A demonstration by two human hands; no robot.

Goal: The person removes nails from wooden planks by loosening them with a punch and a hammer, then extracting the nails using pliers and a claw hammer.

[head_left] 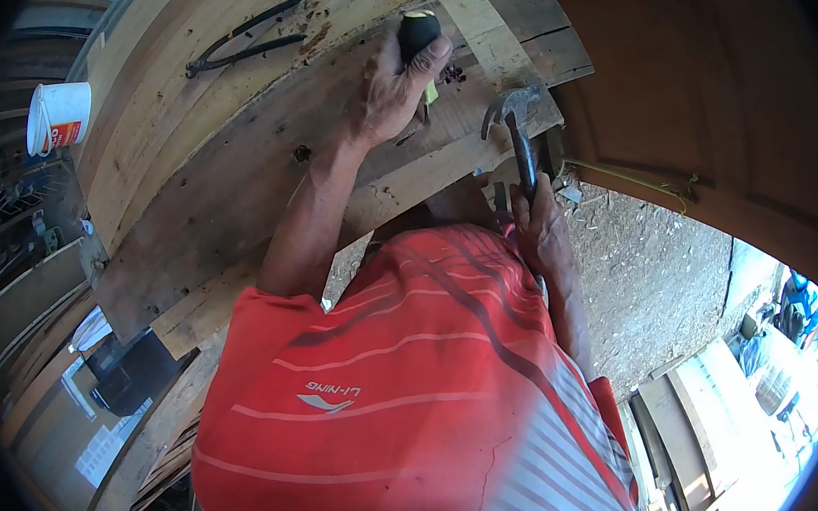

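Observation:
My left hand (393, 96) is closed around the black-and-yellow handle of what looks like a chisel (420, 35). Its narrow metal end points down at the wooden board (243, 166), mostly hidden below my fist. In my right hand (543, 226) is the dark handle of a claw hammer (515, 110). The hammer's head is over the board's near right edge, right of the chisel. Dark crumbs lie on the wood just beyond my left hand. A pair of black pincers (243, 41) rests with its handles spread on the far left of the boards.
At the left stands a white bucket (58, 117). A large brown wooden panel (710, 97) rises on the right. Stacked planks (695, 403) lie at the lower right, beside the rough ground (652, 275). A black case (135, 373) is at the lower left.

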